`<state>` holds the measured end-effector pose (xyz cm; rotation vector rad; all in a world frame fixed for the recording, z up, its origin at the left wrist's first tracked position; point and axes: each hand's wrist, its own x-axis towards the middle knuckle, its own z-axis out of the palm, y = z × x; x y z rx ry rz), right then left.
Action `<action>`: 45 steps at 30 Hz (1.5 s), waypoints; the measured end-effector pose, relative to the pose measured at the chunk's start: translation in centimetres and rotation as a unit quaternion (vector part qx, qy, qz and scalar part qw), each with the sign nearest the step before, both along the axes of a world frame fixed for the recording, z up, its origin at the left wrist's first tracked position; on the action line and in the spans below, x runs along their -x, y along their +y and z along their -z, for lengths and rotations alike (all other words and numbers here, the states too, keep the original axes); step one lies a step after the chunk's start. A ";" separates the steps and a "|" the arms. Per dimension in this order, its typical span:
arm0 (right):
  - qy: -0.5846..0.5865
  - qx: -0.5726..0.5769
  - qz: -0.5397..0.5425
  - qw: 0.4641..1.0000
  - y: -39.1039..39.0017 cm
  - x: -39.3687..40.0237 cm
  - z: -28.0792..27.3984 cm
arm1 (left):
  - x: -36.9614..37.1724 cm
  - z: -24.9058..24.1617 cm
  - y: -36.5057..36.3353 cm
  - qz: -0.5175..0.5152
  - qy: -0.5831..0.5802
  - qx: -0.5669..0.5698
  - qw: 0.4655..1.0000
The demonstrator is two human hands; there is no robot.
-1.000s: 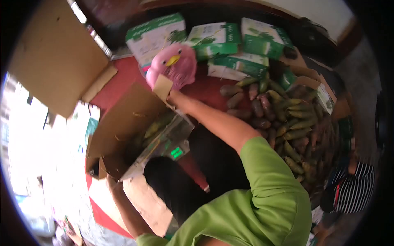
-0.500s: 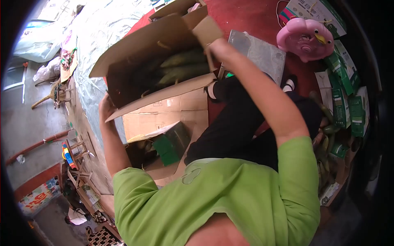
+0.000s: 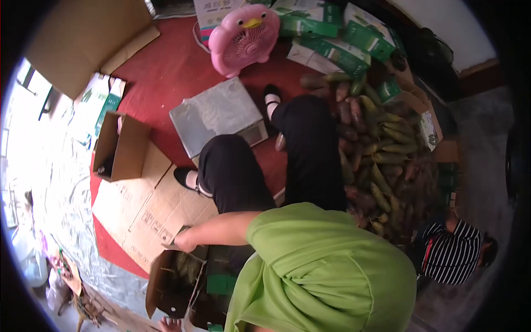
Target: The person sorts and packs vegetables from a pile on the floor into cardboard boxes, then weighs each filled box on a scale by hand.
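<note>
Open cardboard box (image 3: 155, 288) sits at the lower left of the frame, long axis running roughly up-down, tilted slightly toward upper right. Right hand (image 3: 185, 241) is at its upper end and looks closed on the edge there (fingers partly hidden). Left hand (image 3: 170, 325) shows only as fingertips at the bottom of the frame, by the box's lower end; cannot tell if it grips. Green vegetables (image 3: 189, 268) lie inside, just below the right hand in the frame, so that hand is nearer to them than the left. Green panel (image 3: 221, 283) stands just right of the box.

Writing: flattened cardboard (image 3: 130, 224), left of center, has printed marks and characters, too small to read. Green-and-white cartons (image 3: 369, 34) along the top carry leafy artwork and character lettering (blurry, no brand legible). Pink fan (image 3: 246, 43), top center, shows no readable label.
</note>
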<state>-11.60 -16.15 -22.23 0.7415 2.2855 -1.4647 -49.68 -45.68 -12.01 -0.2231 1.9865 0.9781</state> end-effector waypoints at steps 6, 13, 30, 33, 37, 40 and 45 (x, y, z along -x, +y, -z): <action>0.034 -0.108 0.068 0.991 5.7 -5.6 -11.8 | -8.3 -2.9 10.8 0.104 0.130 -0.090 0.982; 0.345 -0.020 0.287 0.893 13.4 -14.4 -19.3 | -17.7 -6.8 22.7 0.214 0.288 -0.210 0.909; 0.307 -0.028 0.856 0.414 7.8 -65.1 -15.3 | -52.2 -9.0 38.6 0.575 0.277 -0.440 0.632; 0.305 0.000 0.903 0.302 4.8 -70.3 -11.0 | -56.0 -9.7 39.7 0.626 0.308 -0.450 0.557; 0.302 0.041 0.918 0.252 2.9 -77.2 -5.1 | -58.1 -9.6 40.8 0.657 0.337 -0.432 0.518; 0.304 0.040 0.926 0.222 3.0 -80.0 -5.4 | -58.8 -10.4 40.7 0.664 0.380 -0.395 0.509; 0.310 0.008 0.933 0.181 5.7 -83.9 -6.1 | -57.8 -10.1 41.1 0.663 0.409 -0.368 0.508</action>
